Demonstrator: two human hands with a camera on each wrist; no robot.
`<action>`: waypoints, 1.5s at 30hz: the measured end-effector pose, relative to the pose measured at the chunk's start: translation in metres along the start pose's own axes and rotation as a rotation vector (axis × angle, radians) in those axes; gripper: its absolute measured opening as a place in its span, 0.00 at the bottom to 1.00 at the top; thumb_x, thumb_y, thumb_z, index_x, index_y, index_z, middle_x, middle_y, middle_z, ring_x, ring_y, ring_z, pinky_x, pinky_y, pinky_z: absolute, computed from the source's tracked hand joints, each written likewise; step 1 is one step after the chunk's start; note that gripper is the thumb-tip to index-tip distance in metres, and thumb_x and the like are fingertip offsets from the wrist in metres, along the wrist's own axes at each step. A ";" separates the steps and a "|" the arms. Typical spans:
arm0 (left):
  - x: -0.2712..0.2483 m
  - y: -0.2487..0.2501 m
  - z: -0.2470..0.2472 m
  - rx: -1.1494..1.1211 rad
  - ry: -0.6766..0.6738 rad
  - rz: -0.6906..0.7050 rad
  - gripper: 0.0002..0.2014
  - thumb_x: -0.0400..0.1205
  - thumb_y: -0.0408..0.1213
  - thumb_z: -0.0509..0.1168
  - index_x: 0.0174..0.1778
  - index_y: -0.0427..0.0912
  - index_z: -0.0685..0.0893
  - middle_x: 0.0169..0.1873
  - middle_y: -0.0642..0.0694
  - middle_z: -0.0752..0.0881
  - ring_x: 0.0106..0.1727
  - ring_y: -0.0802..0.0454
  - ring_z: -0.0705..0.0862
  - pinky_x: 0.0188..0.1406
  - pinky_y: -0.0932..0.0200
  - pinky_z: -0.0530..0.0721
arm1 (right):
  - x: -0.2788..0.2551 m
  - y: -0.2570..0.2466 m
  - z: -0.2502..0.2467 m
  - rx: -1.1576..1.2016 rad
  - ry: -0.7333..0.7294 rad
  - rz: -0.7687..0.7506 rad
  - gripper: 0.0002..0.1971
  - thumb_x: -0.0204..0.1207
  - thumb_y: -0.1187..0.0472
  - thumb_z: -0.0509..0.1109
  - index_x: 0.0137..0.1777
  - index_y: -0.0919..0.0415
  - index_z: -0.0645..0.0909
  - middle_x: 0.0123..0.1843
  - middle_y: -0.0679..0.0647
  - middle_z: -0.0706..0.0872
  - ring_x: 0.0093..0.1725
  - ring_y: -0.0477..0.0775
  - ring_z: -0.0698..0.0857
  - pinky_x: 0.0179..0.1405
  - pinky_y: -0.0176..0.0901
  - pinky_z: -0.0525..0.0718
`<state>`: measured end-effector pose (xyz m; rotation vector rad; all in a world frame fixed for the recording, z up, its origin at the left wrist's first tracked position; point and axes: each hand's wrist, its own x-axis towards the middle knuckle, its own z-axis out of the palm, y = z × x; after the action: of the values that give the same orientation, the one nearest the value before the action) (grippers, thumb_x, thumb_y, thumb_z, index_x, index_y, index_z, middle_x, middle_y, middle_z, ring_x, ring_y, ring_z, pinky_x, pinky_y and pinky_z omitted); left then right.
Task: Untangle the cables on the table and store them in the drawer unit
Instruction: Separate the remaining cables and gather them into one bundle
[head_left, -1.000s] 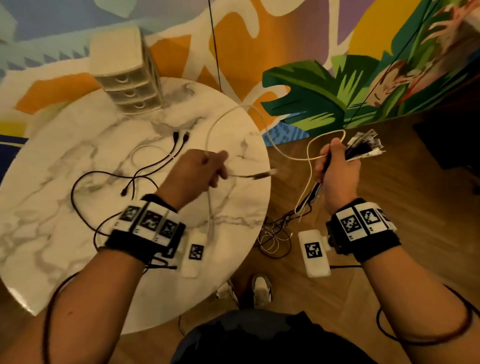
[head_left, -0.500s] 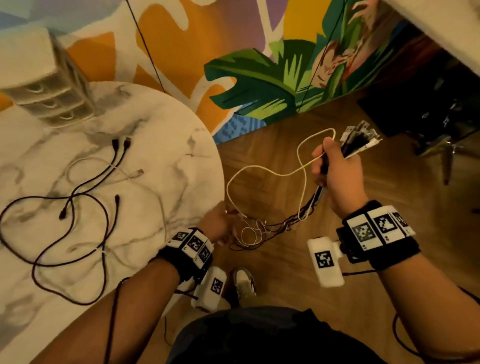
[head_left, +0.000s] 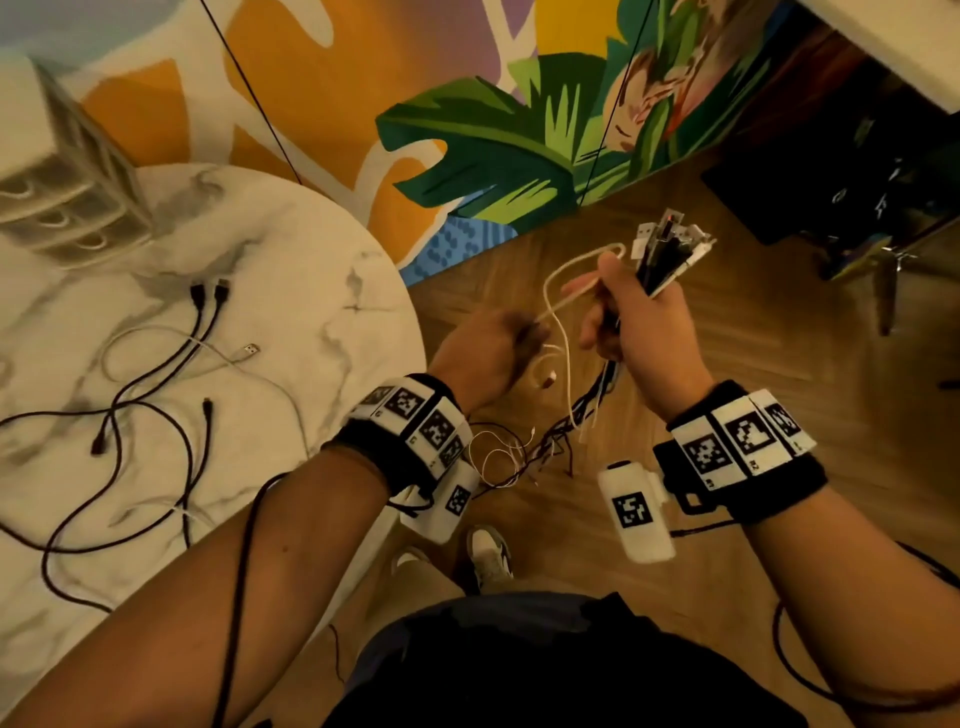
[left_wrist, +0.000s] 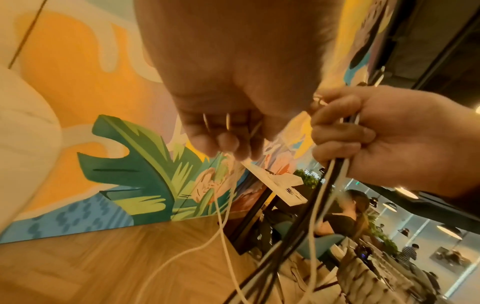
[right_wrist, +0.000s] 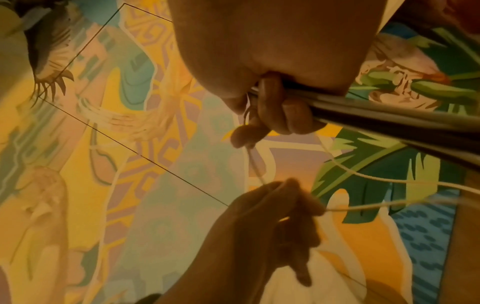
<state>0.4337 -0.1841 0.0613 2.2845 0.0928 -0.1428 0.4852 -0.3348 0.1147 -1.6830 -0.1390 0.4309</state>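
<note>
My right hand (head_left: 631, 317) grips a bundle of black and white cables (head_left: 667, 254), plugs fanning out above the fist and tails hanging to the floor (left_wrist: 319, 207). Just left of it, my left hand (head_left: 498, 345) pinches a thin white cable (head_left: 563, 332) that loops up to the right fist; the pinch also shows in the left wrist view (left_wrist: 228, 131) and the right wrist view (right_wrist: 280, 197). Both hands are off the table, over the floor. Loose black cables (head_left: 130, 415) and a white cable (head_left: 228, 358) lie on the round marble table (head_left: 322, 249). The drawer unit (head_left: 62, 182) stands at its far left.
A painted mural wall (head_left: 467, 130) runs behind the table. Wood floor (head_left: 779, 353) lies under my hands, with tangled cable ends (head_left: 509, 457) and my shoes (head_left: 488, 556) below. Dark equipment (head_left: 857, 208) sits at the far right. People sit in the background (left_wrist: 348, 216).
My left hand left the table, dropped low beside its edge, then rose to the right hand and took the white cable. The view swung right; the white loop shrank.
</note>
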 end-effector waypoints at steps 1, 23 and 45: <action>0.003 -0.002 0.001 0.047 0.078 -0.019 0.16 0.85 0.50 0.55 0.44 0.44 0.82 0.36 0.48 0.83 0.38 0.51 0.82 0.40 0.54 0.79 | 0.003 0.002 -0.009 -0.009 0.031 -0.009 0.21 0.85 0.50 0.55 0.39 0.58 0.85 0.22 0.54 0.77 0.21 0.53 0.72 0.19 0.36 0.67; 0.016 0.074 -0.021 -0.668 -0.309 0.099 0.12 0.79 0.34 0.62 0.55 0.52 0.77 0.55 0.34 0.82 0.58 0.35 0.81 0.60 0.41 0.82 | 0.008 -0.036 -0.005 -0.119 0.019 -0.245 0.17 0.84 0.59 0.57 0.36 0.61 0.82 0.40 0.46 0.85 0.42 0.33 0.83 0.42 0.20 0.77; 0.013 0.134 -0.119 0.540 0.326 0.271 0.21 0.81 0.43 0.61 0.22 0.53 0.62 0.18 0.59 0.63 0.19 0.59 0.61 0.19 0.67 0.58 | 0.048 0.144 -0.022 -0.567 -0.151 0.347 0.20 0.80 0.55 0.67 0.25 0.57 0.73 0.22 0.52 0.70 0.23 0.51 0.69 0.23 0.41 0.65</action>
<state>0.4709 -0.1823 0.2375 2.8119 -0.1009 0.3924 0.5155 -0.3630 -0.0334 -2.2427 -0.0820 0.8377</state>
